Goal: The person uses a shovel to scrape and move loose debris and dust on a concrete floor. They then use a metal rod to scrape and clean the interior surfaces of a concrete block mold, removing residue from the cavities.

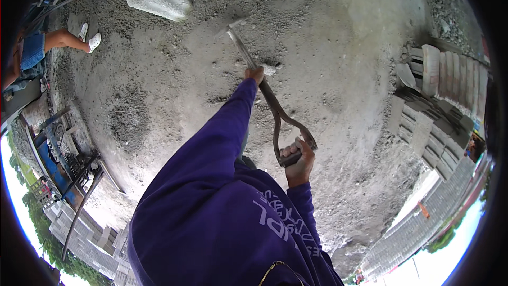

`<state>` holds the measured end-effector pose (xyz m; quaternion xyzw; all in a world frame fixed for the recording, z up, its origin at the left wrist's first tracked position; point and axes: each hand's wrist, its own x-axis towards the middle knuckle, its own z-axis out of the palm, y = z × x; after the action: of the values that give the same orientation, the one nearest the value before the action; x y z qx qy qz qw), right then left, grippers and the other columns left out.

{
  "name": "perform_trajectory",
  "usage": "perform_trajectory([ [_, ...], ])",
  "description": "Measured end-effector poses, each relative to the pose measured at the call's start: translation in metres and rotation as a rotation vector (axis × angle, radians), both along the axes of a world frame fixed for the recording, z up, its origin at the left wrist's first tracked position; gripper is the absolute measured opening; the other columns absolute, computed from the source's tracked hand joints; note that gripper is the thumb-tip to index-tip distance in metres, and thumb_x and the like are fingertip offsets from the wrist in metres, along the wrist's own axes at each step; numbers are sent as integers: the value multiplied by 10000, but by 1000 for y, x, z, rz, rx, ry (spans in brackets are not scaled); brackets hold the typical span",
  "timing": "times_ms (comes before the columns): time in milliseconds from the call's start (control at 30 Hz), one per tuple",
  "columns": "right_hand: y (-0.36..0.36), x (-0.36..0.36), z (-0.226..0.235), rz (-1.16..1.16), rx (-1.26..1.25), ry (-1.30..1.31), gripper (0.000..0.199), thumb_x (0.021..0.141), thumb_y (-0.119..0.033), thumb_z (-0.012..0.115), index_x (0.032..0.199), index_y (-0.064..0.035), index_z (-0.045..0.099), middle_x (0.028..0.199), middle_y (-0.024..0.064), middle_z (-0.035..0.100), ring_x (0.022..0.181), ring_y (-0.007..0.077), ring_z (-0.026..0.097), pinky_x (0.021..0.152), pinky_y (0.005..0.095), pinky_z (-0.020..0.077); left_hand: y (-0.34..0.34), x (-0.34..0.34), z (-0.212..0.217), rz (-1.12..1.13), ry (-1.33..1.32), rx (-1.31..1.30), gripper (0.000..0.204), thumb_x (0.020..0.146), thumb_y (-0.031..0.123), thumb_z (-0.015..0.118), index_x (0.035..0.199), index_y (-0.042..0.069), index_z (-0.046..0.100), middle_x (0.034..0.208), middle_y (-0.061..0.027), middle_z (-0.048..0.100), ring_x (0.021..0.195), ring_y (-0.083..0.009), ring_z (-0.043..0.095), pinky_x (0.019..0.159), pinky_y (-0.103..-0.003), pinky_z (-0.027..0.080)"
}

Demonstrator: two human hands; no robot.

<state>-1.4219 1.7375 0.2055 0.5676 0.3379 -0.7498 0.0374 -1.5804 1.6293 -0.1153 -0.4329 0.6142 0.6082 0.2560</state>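
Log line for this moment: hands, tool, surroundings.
left hand: gripping shovel by shaft | right hand: gripping its D-handle | ground: grey, gritty | another person: partly visible, upper left

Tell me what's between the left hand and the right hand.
In the head view, the shovel runs between the left hand and the right hand: part of its shaft, then the forked handle, with grey ground showing beneath.

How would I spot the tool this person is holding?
Over the dusty grey ground, find the purple top rising from the lower edge. The left hand holds the tool by its shaft, the right hand by its end grip. Unlike the stacked slabs at right, it is slender, with a forked handle forming a loop.
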Motion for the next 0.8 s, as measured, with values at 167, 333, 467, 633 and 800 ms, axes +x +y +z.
perform_trajectory([
  [167,73,76,66,33,85,-39,295,905,-211,561,642,-92,496,565,27,447,507,191,477,579,365,425,105,112,42,-1,-181,162,479,831,292,627,1080,-100,509,869,-209,639,715,-283,654,671,-411,539],
  [333,125,99,104,105,87,-60,300,875,-218,603,620,-95,504,549,30,462,498,201,492,560,368,422,132,160,94,53,-158,94,469,807,318,629,1005,-101,551,839,-198,649,738,-288,649,692,-425,514],
  [467,142,109,43,171,57,-27,304,870,-199,607,613,-101,478,545,35,450,495,189,489,555,361,440,104,143,101,141,25,-105,370,785,301,627,788,-68,600,690,-125,612,641,-226,596,583,-407,460],
  [633,108,61,-26,438,-124,85,165,847,-171,658,776,-32,604,562,57,544,469,155,537,487,287,421,-42,127,-24,206,-113,-175,384,882,350,601,967,-23,569,779,-132,600,622,-270,627,553,-442,559],
  [800,230,92,-16,446,-26,110,179,846,-175,656,751,-41,587,565,62,551,481,167,549,490,286,427,120,159,-5,143,-161,-30,373,880,355,587,984,-3,563,805,-143,608,655,-278,653,553,-456,573],
])
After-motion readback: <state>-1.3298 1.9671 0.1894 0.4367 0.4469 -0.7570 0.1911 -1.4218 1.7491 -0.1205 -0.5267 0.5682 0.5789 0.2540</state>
